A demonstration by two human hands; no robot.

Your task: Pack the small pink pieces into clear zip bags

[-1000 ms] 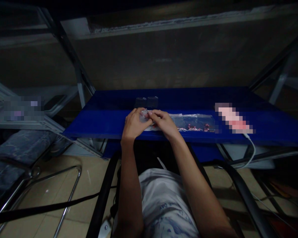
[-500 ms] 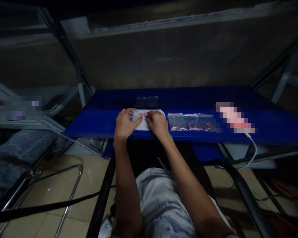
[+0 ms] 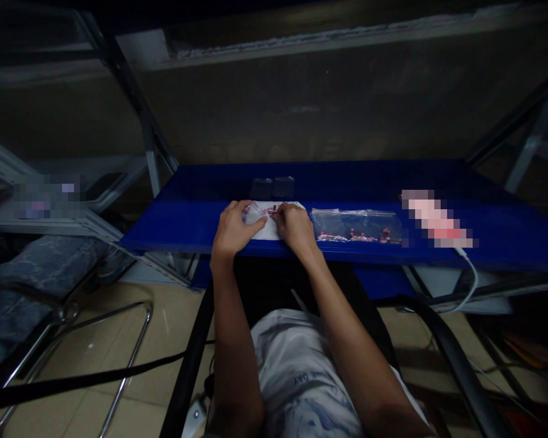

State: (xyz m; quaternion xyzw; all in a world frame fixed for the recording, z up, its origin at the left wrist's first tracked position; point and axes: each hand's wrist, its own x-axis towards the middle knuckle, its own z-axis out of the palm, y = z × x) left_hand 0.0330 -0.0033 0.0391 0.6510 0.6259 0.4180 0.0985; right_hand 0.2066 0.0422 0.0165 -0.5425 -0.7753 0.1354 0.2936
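My left hand [image 3: 234, 228] is closed on a small clear plastic bag [image 3: 254, 213], thumb in front and fingers behind. My right hand [image 3: 296, 227] has its fingertips pinched together close by, on the right. Between the two hands lie small pink and dark bead-like pieces [image 3: 271, 210], at the mouth of the bag. Whether my right fingers hold one of these pieces is too small and dark to make out. Under both hands rests a white sheet or pad [image 3: 269, 232] on the blue table [image 3: 187, 210].
Right of the pad are clear zip bags [image 3: 357, 222] with pink and dark pieces inside. Two small clear bags [image 3: 273, 188] lie behind. A blurred pink object [image 3: 433, 220] with a white cable [image 3: 474, 280] sits farther right. Chair armrests flank me.
My right hand has shifted slightly right, away from my left, and more of the pink pieces shows between them. My left hand still holds the bag. The whole view has shifted a little.
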